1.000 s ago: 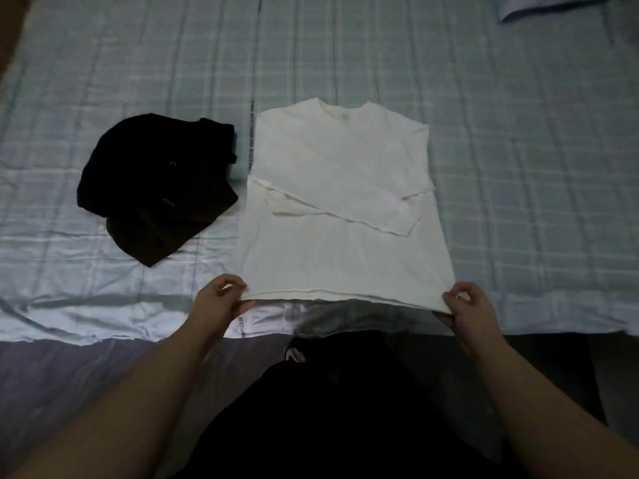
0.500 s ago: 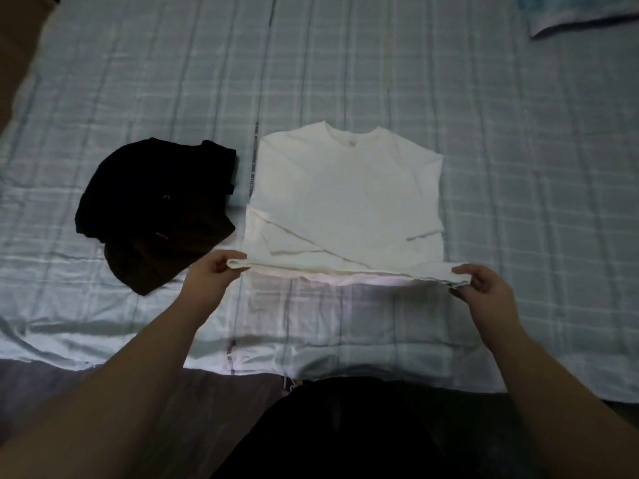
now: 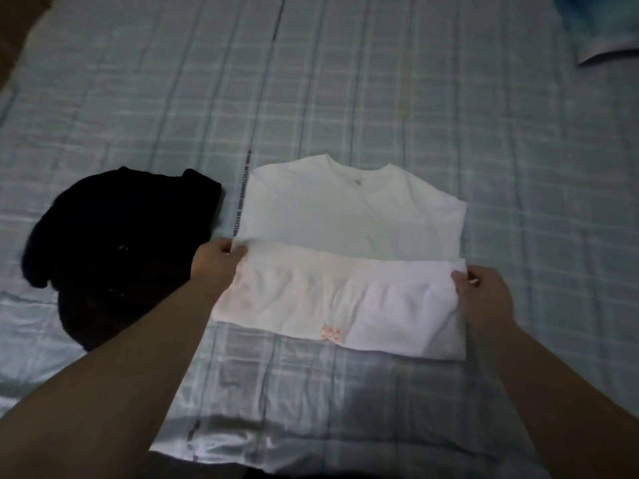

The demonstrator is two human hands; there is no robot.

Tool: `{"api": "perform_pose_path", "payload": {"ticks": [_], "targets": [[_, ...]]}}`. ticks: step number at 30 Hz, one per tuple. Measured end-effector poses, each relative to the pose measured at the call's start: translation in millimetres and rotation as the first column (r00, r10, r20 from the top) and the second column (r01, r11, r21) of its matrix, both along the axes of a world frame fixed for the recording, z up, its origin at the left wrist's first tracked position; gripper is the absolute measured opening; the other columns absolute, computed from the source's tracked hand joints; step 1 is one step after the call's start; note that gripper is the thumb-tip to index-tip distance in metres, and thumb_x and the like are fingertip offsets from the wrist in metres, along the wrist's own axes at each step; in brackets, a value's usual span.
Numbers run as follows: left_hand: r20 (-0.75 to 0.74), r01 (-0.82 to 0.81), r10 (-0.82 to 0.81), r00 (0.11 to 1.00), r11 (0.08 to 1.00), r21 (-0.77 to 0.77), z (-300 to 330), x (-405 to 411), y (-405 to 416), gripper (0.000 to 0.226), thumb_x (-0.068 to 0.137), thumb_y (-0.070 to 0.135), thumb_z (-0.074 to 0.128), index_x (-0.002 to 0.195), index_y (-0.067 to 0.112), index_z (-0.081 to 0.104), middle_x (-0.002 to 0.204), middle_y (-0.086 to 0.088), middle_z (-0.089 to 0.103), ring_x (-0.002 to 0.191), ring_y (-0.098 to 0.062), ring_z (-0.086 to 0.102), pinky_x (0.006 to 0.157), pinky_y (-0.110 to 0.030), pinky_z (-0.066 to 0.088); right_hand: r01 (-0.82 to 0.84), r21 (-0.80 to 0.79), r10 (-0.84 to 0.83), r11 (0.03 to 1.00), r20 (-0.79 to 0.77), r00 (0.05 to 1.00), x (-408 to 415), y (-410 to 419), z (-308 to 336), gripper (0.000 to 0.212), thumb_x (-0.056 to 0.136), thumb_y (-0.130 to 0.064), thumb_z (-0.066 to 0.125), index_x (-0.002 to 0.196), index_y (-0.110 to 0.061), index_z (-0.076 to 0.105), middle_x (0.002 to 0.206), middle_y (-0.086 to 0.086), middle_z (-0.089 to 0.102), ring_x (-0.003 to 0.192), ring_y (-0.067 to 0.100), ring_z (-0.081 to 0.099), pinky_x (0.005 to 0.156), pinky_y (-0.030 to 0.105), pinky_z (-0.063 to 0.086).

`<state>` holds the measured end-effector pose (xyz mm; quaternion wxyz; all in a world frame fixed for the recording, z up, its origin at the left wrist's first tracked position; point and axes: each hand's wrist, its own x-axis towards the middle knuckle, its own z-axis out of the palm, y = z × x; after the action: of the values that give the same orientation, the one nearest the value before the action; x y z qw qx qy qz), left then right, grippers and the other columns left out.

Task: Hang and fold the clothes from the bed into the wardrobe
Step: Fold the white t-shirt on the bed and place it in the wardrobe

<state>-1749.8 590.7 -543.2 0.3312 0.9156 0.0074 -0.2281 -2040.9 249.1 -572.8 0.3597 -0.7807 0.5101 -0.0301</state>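
White shirt (image 3: 349, 216) mid-fold near the bed's (image 3: 380, 91) front edge.
Left hand (image 3: 216, 262) and right hand (image 3: 484, 292) each pinched a hem corner, the lower part doubled upward; the fold was unfinished. Beside it lay a dark garment (image 3: 114, 243); storage remained outstanding.

A pale checked bed (image 3: 380, 81) carries a white shirt (image 3: 349, 216), with a black garment pile (image 3: 114, 243) just beside it

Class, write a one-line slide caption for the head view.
Both hands, left hand and right hand, fold the white shirt hem upward on the bed.
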Motion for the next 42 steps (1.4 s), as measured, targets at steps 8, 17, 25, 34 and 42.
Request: {"api": "perform_pose_path", "payload": {"ticks": [8, 17, 25, 34, 42], "targets": [[0.327, 0.217, -0.352, 0.877, 0.898, 0.384, -87.9, 14.8, -9.6, 0.027, 0.088, 0.017, 0.061, 0.115, 0.013, 0.056, 0.113, -0.014, 0.059, 0.106, -0.037, 0.055, 0.092, -0.044, 0.045, 0.015, -0.33, -0.055, 0.944, -0.114, 0.992, 31.6, 7.6, -59.8, 0.026, 0.086, -0.018, 0.065, 0.112, -0.012, 0.062, 0.112, 0.017, 0.06, 0.106, 0.039, 0.054, 0.092, 0.047, 0.042], [0.186, 0.654, -0.807, 0.56, 0.569, 0.498, -119.6, -23.2, -13.8, 0.06, 0.102, 0.048, 0.02, 0.157, 0.025, 0.022, 0.165, -0.013, 0.014, 0.153, -0.031, 0.007, 0.122, -0.051, 0.009, -0.478, -0.286, 0.344, 0.831, -0.411, 0.844, 29.8, 48.0, -81.4, 0.061, 0.098, -0.04, 0.026, 0.155, -0.018, 0.028, 0.164, 0.01, 0.022, 0.151, 0.031, 0.016, 0.122, 0.054, 0.01], [0.307, 0.669, -0.8, 0.516, 0.6, 0.438, -96.5, 15.8, -39.8, 0.058, 0.102, 0.039, 0.025, 0.156, 0.018, 0.027, 0.164, -0.011, 0.018, 0.153, -0.03, 0.006, 0.122, -0.053, 0.011, -0.355, -0.389, 0.27, 0.85, -0.256, 0.928, 62.3, 29.5, -66.4, 0.05, 0.088, -0.032, 0.048, 0.136, -0.017, 0.052, 0.153, 0.009, 0.043, 0.145, 0.027, 0.03, 0.118, 0.056, 0.015], [0.248, 0.674, -0.796, 0.552, 0.601, 0.429, -121.6, 179.7, -156.8, 0.056, 0.093, 0.025, 0.047, 0.143, -0.001, 0.046, 0.147, -0.024, 0.046, 0.135, -0.044, 0.041, 0.115, -0.049, 0.032, -0.374, -0.423, 0.319, 0.825, -0.199, 0.927, 191.5, -75.3, -77.3, 0.053, 0.088, -0.016, 0.049, 0.141, -0.006, 0.049, 0.143, 0.02, 0.051, 0.135, 0.038, 0.043, 0.113, 0.055, 0.032], [0.18, 0.638, -0.709, 0.682, 0.697, 0.327, -105.1, 197.7, -193.5, 0.029, 0.087, 0.032, 0.071, 0.113, 0.018, 0.069, 0.105, -0.011, 0.063, 0.103, -0.034, 0.057, 0.093, -0.044, 0.047, -0.321, -0.319, 0.19, 0.892, -0.38, 0.905, 229.9, -96.3, -69.0, 0.027, 0.092, -0.02, 0.057, 0.118, -0.02, 0.063, 0.117, 0.01, 0.057, 0.113, 0.033, 0.05, 0.097, 0.048, 0.038]]}}
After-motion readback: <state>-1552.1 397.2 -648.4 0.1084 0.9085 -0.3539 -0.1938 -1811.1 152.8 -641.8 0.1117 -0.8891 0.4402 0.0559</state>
